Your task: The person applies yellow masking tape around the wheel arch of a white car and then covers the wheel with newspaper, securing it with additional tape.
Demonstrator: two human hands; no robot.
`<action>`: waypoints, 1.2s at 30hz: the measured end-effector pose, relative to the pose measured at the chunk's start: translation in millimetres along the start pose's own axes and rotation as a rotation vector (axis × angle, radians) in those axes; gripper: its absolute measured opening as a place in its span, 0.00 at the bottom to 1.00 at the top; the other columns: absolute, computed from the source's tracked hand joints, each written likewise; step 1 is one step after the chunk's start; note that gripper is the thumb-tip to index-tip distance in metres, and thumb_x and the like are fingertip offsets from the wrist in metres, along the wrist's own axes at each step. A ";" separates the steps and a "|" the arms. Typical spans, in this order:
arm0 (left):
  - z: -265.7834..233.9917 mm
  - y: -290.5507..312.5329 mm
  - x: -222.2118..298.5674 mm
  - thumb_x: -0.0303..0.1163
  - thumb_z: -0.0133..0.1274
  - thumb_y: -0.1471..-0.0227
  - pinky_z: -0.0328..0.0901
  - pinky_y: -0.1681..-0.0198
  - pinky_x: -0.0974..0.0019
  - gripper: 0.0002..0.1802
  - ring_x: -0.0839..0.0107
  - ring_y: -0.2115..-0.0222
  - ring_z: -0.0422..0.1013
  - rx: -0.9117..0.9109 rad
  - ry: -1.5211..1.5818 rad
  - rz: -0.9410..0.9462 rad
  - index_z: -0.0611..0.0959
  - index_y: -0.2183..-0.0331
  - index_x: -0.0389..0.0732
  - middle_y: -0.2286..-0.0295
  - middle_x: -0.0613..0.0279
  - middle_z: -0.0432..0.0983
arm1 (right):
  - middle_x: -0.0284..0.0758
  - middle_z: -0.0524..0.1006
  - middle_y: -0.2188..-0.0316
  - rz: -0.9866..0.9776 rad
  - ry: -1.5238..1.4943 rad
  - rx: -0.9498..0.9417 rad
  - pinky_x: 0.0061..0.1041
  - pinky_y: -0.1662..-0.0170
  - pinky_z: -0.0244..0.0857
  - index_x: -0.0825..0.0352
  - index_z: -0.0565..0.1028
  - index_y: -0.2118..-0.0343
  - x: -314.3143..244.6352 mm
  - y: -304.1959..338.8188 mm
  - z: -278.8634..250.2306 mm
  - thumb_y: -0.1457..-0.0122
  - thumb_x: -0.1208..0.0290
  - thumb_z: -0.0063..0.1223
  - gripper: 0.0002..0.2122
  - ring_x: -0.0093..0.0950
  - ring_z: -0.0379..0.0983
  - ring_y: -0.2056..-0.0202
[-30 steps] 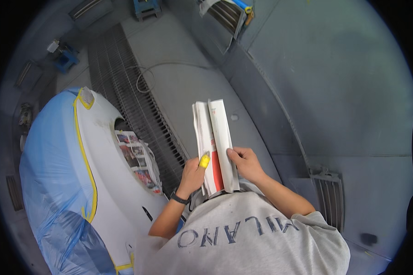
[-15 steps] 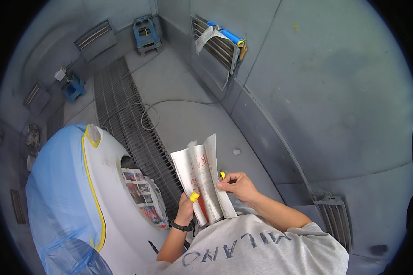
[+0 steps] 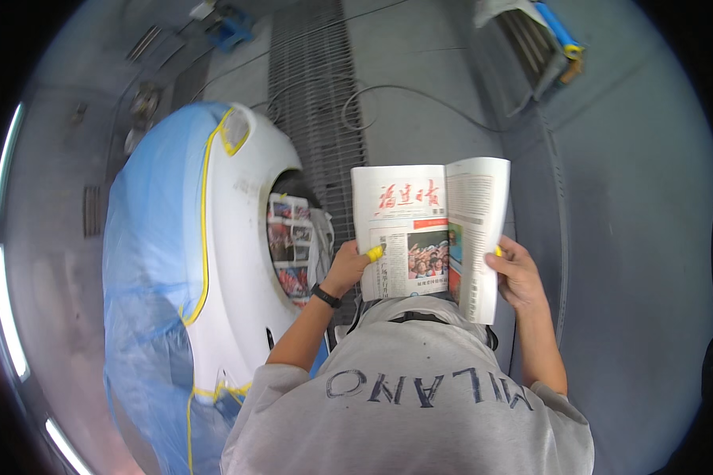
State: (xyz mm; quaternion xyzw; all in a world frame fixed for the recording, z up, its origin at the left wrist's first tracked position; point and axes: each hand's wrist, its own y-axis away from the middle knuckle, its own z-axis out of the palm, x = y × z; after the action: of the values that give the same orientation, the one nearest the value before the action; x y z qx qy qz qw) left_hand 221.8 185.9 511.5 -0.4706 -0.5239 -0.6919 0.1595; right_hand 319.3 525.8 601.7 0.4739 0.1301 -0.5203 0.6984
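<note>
A folded newspaper (image 3: 404,218) is spread upright in front of my waist, with print and a colour photo on its pages. At its left edge, my left hand (image 3: 348,269) grips the paper, a yellow piece of what looks like tape (image 3: 375,253) at the thumb. My right hand (image 3: 518,274) pinches the right-hand edge, where the outer page curls toward me. Another bit of yellow (image 3: 497,252) shows by the right fingertips. To my left, a white car body panel (image 3: 242,237) has more newspaper (image 3: 289,249) filling its wheel opening.
Blue masking film (image 3: 146,229) covers the car beyond a line of yellow tape (image 3: 207,222). A floor grate (image 3: 317,95) runs past the car. A hose (image 3: 420,89) loops across the floor. A blue stool (image 3: 230,33) stands far left; a blue roll (image 3: 558,30) rests at a vent upper right.
The newspaper has been opened out from a narrow, curled bundle to a wider spread. My hands have moved apart, and the view has turned left toward the car.
</note>
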 end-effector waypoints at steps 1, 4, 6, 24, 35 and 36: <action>-3.1 0.7 7.8 0.31 0.58 0.38 0.72 0.58 0.69 0.17 0.75 0.63 0.79 0.017 -0.022 -0.049 0.83 0.51 0.30 0.60 0.59 0.84 | 0.43 0.84 0.56 0.031 0.005 0.077 0.29 0.50 0.77 0.77 0.76 0.47 -5.6 -2.1 -3.4 0.41 0.80 0.63 0.19 0.30 0.82 0.58; -11.5 4.6 25.4 0.29 0.55 0.38 0.73 0.59 0.68 0.16 0.74 0.63 0.79 0.042 -0.037 -0.127 0.83 0.51 0.30 0.60 0.58 0.85 | 0.41 0.85 0.60 0.009 0.069 0.239 0.27 0.52 0.77 0.73 0.82 0.54 -30.7 -6.2 -8.5 0.40 0.76 0.64 0.12 0.28 0.83 0.60; -20.5 10.1 32.3 0.27 0.52 0.38 0.74 0.59 0.67 0.16 0.73 0.63 0.80 0.126 -0.128 -0.221 0.83 0.52 0.30 0.61 0.56 0.85 | 0.42 0.85 0.59 -0.059 0.009 0.045 0.27 0.53 0.78 0.73 0.82 0.53 -49.6 -12.6 -11.6 0.39 0.75 0.64 0.13 0.29 0.83 0.61; -222.1 15.9 -35.4 0.23 0.45 0.43 0.69 0.49 0.52 0.18 0.49 0.56 0.77 0.534 -0.702 0.450 0.81 0.53 0.31 0.59 0.43 0.82 | 0.38 0.85 0.61 -0.549 0.207 0.045 0.22 0.55 0.75 0.72 0.78 0.57 -15.2 -33.6 -60.8 0.40 0.78 0.65 0.10 0.22 0.81 0.62; -612.0 184.8 -57.0 0.34 0.54 0.44 0.67 0.46 0.54 0.27 0.48 0.51 0.76 1.326 -0.737 0.074 0.78 0.45 0.31 0.51 0.39 0.80 | 0.34 0.84 0.68 -0.361 0.322 0.018 0.23 0.62 0.78 0.66 0.76 0.65 21.4 -85.6 38.5 0.53 0.83 0.75 0.16 0.21 0.81 0.69; -616.8 179.6 -65.1 0.34 0.56 0.46 0.66 0.44 0.53 0.30 0.46 0.49 0.74 1.466 -0.936 0.027 0.76 0.43 0.30 0.49 0.38 0.78 | 0.34 0.84 0.68 -0.331 0.380 0.042 0.24 0.62 0.79 0.65 0.77 0.65 20.9 -87.1 46.7 0.56 0.82 0.77 0.18 0.22 0.81 0.68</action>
State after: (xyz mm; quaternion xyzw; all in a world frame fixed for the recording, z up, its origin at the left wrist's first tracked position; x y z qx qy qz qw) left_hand 84.3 -443.4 556.3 -0.4916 -0.8434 0.0866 0.1988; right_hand 239.6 475.2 565.9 0.5498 0.3240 -0.5317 0.5569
